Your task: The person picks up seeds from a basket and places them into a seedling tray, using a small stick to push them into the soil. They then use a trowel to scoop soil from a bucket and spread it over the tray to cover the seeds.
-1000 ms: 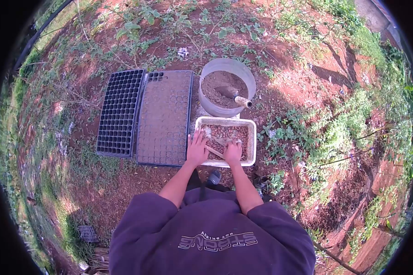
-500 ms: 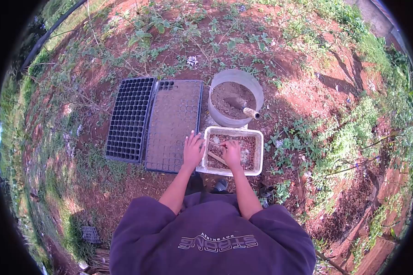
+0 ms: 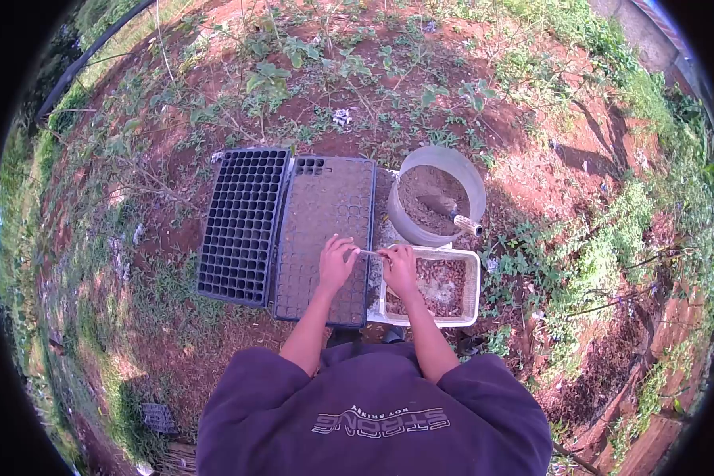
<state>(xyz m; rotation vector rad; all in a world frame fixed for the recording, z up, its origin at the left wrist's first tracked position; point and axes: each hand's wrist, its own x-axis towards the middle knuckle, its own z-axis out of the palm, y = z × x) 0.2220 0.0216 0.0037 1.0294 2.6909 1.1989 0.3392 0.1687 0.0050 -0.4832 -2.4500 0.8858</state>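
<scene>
My left hand (image 3: 338,263) is over the soil-filled seedling tray (image 3: 325,206), thumb and fingers pinched at one end of a thin, pale stick-like thing (image 3: 370,253). At its other end, my right hand (image 3: 398,266) is closed with fingertips together, above the left side of a white plastic basin (image 3: 471,293). Small reddish-brown, seed-like pieces (image 3: 451,275) and a pale powdery patch lie in the basin. Rows of small dents mark the soil in the tray's nearer part; a few cells at its far left corner look dark and unfilled.
An unfilled black seedling tray (image 3: 242,226) lies left of the filled one. Behind the basin stands a round, pale tub (image 3: 474,186) of soil, a hand trowel (image 3: 452,213) resting in it with its handle over the rim. Weeds and red earth surround everything.
My right hand has come up from the seeds in the basin toward my left hand. My left hand has gone from spread fingers to a pinch. The whole view has shifted slightly.
</scene>
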